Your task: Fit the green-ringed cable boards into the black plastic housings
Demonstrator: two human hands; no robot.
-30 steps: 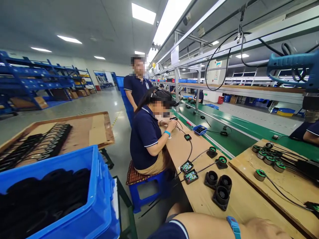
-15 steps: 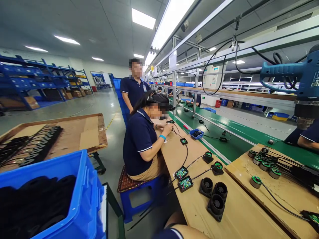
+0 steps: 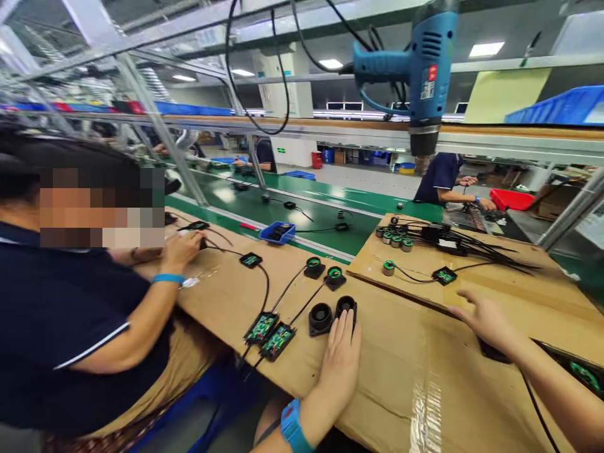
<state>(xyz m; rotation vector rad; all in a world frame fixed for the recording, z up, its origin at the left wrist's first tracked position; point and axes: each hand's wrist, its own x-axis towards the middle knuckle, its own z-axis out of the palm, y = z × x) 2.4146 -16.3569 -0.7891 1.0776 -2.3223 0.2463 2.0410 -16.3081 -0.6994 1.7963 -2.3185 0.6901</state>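
My left hand (image 3: 340, 355) lies flat, palm down, on the cardboard-covered bench (image 3: 406, 384), fingertips touching a black round housing (image 3: 346, 306). A second housing (image 3: 321, 318) sits just to its left. Two green circuit boards (image 3: 268, 333) with black cables lead to green-ringed coils (image 3: 324, 269) behind them. My right hand (image 3: 486, 318) rests palm down with fingers spread on the edge of a raised cardboard board (image 3: 528, 286). Neither hand holds anything. A blue band is on my left wrist.
A seated co-worker in a dark shirt (image 3: 61, 314) works close on my left. A blue heat gun (image 3: 419, 63) hangs overhead. More coils and cables (image 3: 425, 242) lie on the raised board. A green conveyor (image 3: 330, 211) with a small blue tray (image 3: 277, 231) runs behind.
The view has swung right and down toward the bench. Both my hands have come into view and now rest on the bench and the raised board.
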